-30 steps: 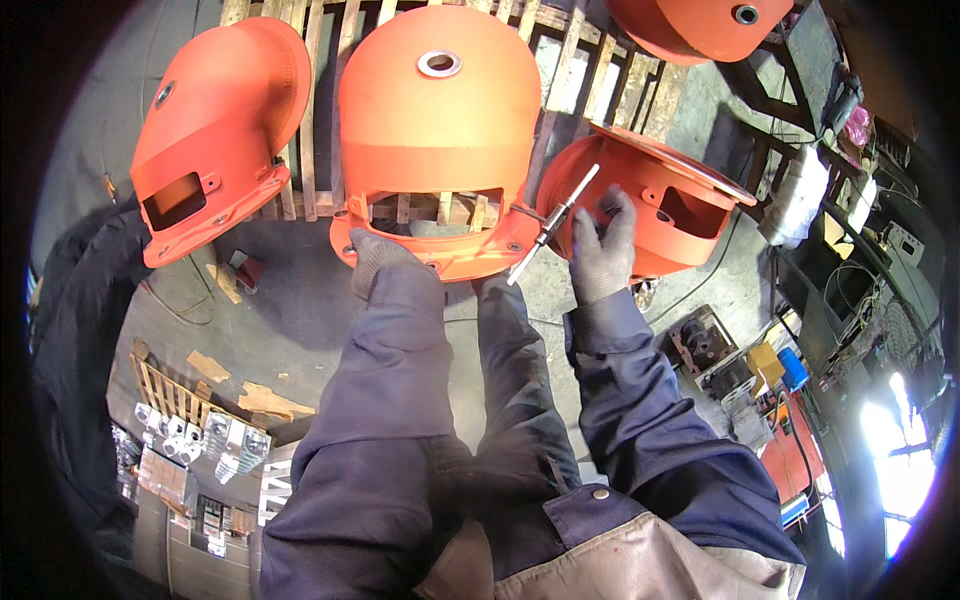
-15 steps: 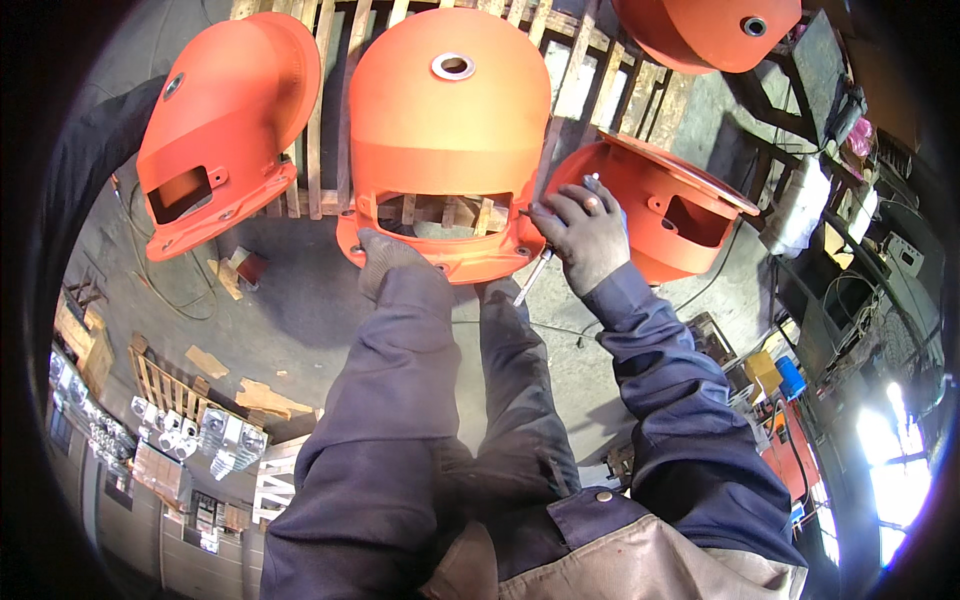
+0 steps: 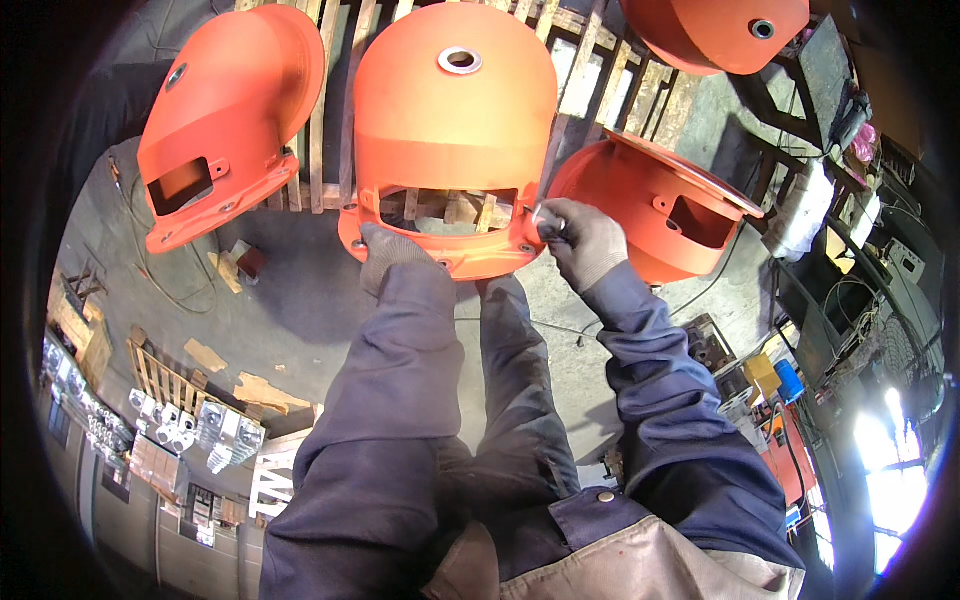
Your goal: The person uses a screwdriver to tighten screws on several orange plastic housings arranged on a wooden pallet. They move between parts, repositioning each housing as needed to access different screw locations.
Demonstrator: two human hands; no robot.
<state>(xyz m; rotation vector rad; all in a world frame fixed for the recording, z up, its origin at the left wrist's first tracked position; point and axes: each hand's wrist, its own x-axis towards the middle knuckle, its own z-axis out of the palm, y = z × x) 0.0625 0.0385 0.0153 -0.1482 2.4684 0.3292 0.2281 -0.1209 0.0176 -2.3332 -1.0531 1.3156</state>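
Note:
In front of me stands a dome-shaped orange metal housing (image 3: pixel 455 110) with a round bushing on top, a rectangular window and a flanged rim. My left hand (image 3: pixel 392 258), in a grey knit glove, grips the flange's left side, its thumb near the window's corner. My right hand (image 3: pixel 588 245), also gloved, is closed around a small metal tool (image 3: pixel 546 222) at the window's right edge. The tool's rounded, shiny end shows; the rest is hidden by the fingers, so its exact kind is unclear.
Similar orange housings stand at left (image 3: pixel 235 110), right (image 3: pixel 650 200) and far right (image 3: pixel 715 30). Wooden pallet slats (image 3: pixel 330 110) lie beneath. A cable (image 3: pixel 560 328) crosses the floor. Metal castings (image 3: pixel 225 435) sit lower left. Dark cloth, perhaps another person's sleeve (image 3: pixel 110 120), shows far left.
My right hand has turned and its fingers have curled in; the tool's thin shaft, which pointed down toward my leg, no longer shows. My left hand keeps its hold on the flange.

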